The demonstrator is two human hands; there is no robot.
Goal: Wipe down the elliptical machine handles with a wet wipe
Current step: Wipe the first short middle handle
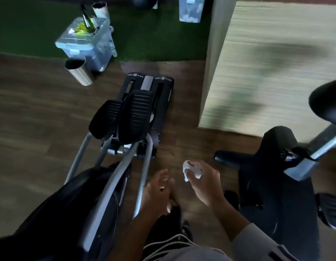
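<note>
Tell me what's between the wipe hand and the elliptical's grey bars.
In the head view, only the empty left hand sits between the right hand, holding the wipe, and the grey bars.

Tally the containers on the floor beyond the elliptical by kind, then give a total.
Clear plastic storage bins: 2 (near bin, far bin)
Ribbed metal wastebaskets: 2 (near basket, far basket)
Total: 4
</note>
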